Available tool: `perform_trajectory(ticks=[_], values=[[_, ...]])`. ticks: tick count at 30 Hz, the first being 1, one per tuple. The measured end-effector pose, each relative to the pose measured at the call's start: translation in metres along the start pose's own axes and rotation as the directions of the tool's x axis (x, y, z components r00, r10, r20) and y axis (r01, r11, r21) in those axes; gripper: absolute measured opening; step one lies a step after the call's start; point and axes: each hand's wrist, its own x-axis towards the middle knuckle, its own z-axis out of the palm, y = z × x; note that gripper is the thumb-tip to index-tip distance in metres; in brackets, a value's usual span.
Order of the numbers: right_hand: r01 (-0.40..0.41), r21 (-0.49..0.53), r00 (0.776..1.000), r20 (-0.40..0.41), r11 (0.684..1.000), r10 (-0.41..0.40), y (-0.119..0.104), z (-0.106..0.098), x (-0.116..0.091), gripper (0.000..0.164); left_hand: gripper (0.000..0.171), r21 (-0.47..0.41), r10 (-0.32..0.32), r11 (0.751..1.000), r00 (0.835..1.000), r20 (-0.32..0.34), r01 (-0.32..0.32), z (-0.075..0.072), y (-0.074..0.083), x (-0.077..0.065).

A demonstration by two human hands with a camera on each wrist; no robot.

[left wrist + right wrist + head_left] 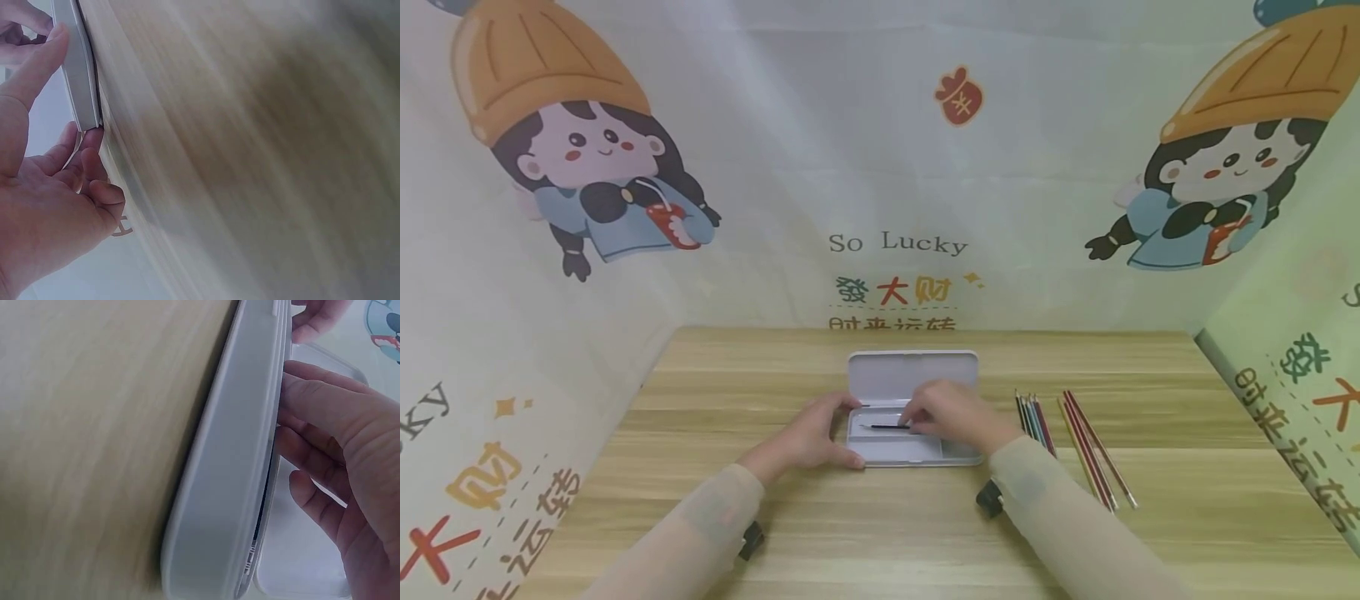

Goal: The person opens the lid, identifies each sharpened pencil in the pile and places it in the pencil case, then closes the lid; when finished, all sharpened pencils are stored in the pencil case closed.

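- The white case [895,450] sits on the bench [850,533], about midway between the left and right edges and near the far edge. Its lid [887,375] stands raised on the side toward the far edge.
- The left hand [812,433] grips the case's left end, thumb at the near-left corner and fingers toward the back.
- The right hand [955,412] reaches over the case with bunched fingers, pinching the right end of a black pencil [883,427].
- That pencil's pale tip points toward the bench's left edge. It lies over the case's far compartment; whether it touches the bottom I cannot tell.
- Between the case and the bench's right edge lie dark and blue pencils [1036,425], partly hidden by the right sleeve [1060,508].
- Just beyond these, nearer the right edge, are red and yellow pencils [1090,450], slightly fanned.
- A printed cloth [775,167] rises behind the bench's far edge.
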Motion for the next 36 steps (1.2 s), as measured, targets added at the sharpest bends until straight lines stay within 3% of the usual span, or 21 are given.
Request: perform_trajectory(ticks=[14,25,33,36], values=[[-0.040,0.073,0.999,-0.013,0.997,0.041,0.000,0.005,0.000,0.015,0.086,-0.010,0.013,1.000,1.000,-0.007,-0.013,-0.001,0.006,-0.003],[0.005,0.156,0.986,-0.163,0.988,0.021,0.006,0.004,-0.024,0.022,0.087,-0.014,0.004,1.000,1.000,0.001,-0.004,0.000,0.003,-0.002],[-0.145,0.189,0.968,-0.175,0.971,0.178,0.012,-0.005,-0.052,0.021,0.089,-0.020,-0.009,1.000,1.000,0.000,0.009,0.000,0.002,-0.002],[-0.166,0.187,0.961,-0.190,0.968,0.202,0.015,-0.008,-0.061,0.023,0.088,-0.022,-0.014,1.000,1.000,-0.002,0.014,0.000,0.002,-0.002]])
